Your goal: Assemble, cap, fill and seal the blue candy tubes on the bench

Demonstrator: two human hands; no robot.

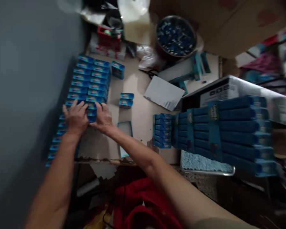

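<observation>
Small blue boxes [98, 74] stand packed in two long columns against the wall on the left of the table. My left hand [76, 117] lies across the left column with its fingers spread, its inner side against a few blue boxes [91, 115] at the near end of the right column. From the other side my right hand [103, 117] grips these same boxes, thumb at their near end and fingers along their right side. Two loose boxes [126, 100] stand together to the right, and a single box [118, 69] farther back.
A stack of long blue packs [238, 125] is at the right, beside a short stack of boxes [162, 131]. Below lies a tray of pale blue pieces [205, 163]. A white card [164, 93], scissors [150, 73] and a pot of small dark blue pieces [176, 36] are behind.
</observation>
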